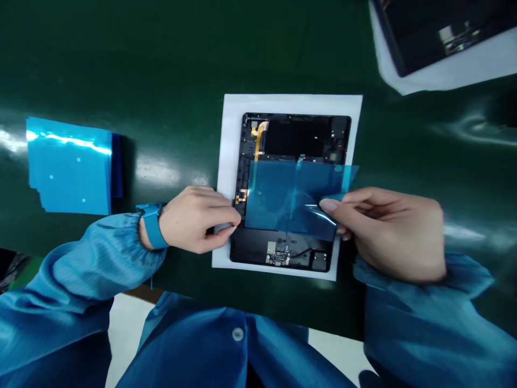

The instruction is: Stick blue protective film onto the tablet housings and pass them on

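Your right hand (391,231) pinched the right side of a translucent blue film (278,194), thumb on top and fingers nearly closed. The film lay over the middle of an opened tablet (297,137), its far right corner overhanging the tablet's edge. Your left hand (197,218) rested at the tablet's left edge, its thumb and index finger curled close together near the film; whether they gripped anything, I could not tell. An orange ribbon (258,148) showed at the tablet's far left, and a small circuit board (278,257) at its near end. Under the tablet was a white sheet (230,134) on the green bench (169,70). A stack of blue sheets (72,167) sat well to the left; a second device (448,27) lay far right.
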Available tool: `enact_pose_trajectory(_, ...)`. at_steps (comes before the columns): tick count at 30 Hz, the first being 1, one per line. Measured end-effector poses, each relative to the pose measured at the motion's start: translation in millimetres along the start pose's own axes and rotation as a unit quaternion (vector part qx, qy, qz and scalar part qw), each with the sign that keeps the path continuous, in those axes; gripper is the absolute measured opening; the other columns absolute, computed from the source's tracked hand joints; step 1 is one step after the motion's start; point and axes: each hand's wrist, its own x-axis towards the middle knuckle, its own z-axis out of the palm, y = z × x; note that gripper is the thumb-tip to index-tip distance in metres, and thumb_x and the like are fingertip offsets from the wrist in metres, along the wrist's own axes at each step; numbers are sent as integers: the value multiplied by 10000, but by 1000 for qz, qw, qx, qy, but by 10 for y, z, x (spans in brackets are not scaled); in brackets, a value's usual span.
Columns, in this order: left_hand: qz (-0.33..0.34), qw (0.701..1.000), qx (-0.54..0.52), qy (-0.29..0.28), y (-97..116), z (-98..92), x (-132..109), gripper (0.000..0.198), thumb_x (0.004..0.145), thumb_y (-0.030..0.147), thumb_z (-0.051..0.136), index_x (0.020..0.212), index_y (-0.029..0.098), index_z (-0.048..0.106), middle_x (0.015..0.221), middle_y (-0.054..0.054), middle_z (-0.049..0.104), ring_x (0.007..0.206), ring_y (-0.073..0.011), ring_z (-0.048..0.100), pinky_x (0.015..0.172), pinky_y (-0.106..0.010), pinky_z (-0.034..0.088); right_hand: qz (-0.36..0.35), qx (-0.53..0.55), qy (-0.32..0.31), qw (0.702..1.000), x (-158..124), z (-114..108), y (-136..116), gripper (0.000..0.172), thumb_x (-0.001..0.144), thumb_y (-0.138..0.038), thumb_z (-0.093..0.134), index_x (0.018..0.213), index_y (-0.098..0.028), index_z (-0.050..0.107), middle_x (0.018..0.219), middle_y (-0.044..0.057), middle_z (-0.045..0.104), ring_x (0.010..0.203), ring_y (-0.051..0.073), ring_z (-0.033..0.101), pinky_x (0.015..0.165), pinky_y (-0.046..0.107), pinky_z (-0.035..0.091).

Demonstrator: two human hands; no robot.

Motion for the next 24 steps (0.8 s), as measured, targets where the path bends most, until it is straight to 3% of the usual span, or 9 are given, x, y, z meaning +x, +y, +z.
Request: enact_pose_trajectory(24, -6, 1000, -14, 3, -2, -7, -14, 126, 920, 212, 547, 883, 211, 667, 735, 12, 703, 655, -124, 639, 633, -275, 501, 12, 2, -29, 999, 23, -24, 27, 290, 699, -422, 905, 766, -185, 751, 541, -15, 631, 399, 80, 507, 385, 191, 450)
